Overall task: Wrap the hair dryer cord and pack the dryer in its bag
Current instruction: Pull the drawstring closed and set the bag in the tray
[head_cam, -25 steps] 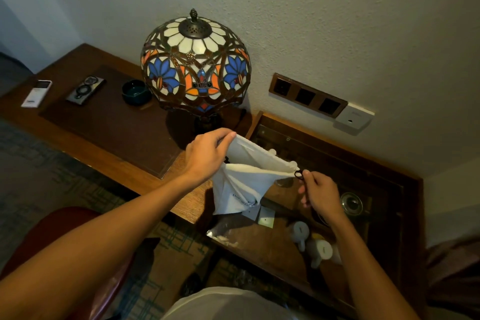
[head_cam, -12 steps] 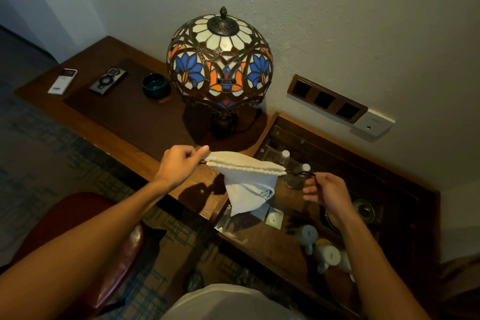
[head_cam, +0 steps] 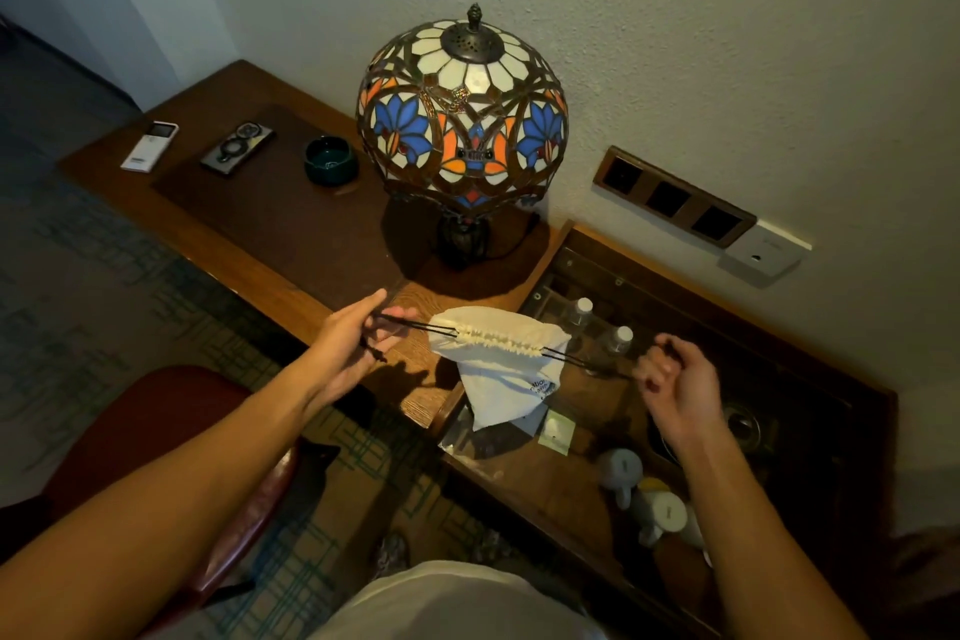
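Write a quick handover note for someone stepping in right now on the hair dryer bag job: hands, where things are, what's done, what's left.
Left hand: pinching the black drawstring on its side.
Right hand: fisted on the drawstring on the other side.
White bag: hanging between the hands above the desk edge, mouth gathered shut.
Hair dryer: not visible; the bag hangs full, so it may be inside.
Done: mouth cinched.
Left: probably tie off and put the bag away.

A stained-glass lamp (head_cam: 461, 120) stands on a wooden desk (head_cam: 270, 229) against a textured wall (head_cam: 675, 16), above patterned carpet (head_cam: 93, 276).
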